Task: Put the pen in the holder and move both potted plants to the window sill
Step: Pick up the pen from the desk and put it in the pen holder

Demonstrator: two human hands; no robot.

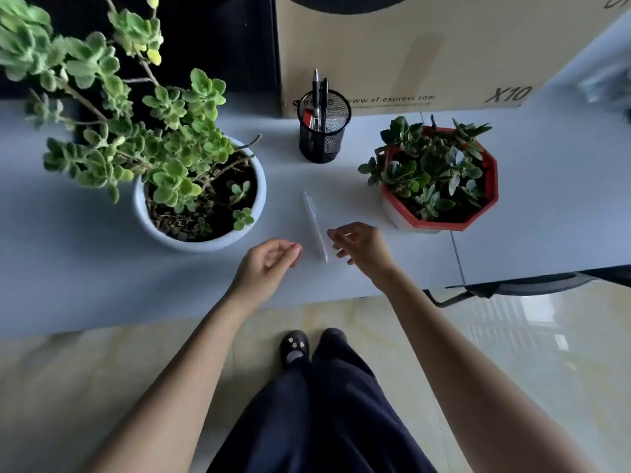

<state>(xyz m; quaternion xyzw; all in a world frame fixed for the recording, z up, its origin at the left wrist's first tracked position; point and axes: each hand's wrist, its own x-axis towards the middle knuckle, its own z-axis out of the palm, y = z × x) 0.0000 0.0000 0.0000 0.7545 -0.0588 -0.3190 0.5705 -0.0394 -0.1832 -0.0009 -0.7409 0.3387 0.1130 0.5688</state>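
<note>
A white pen [314, 227] lies flat on the pale table [85, 254], between my two hands. My left hand [269, 264] hovers just left of the pen's near end, fingers loosely curled, holding nothing. My right hand [358, 245] sits just right of the pen, fingers spread, empty. A black mesh holder [323, 131] with dark pens stands behind the white pen. A tall green plant fills a round white pot [201, 196] at the left. A low dark-leaved plant sits in a red octagonal pot [440, 179] at the right.
A large cardboard box [426, 52] stands behind the holder and the red pot. A dark panel is behind the white pot. A black chair [519, 285] pokes out under the table's right edge. My legs and shoes are over a tiled floor.
</note>
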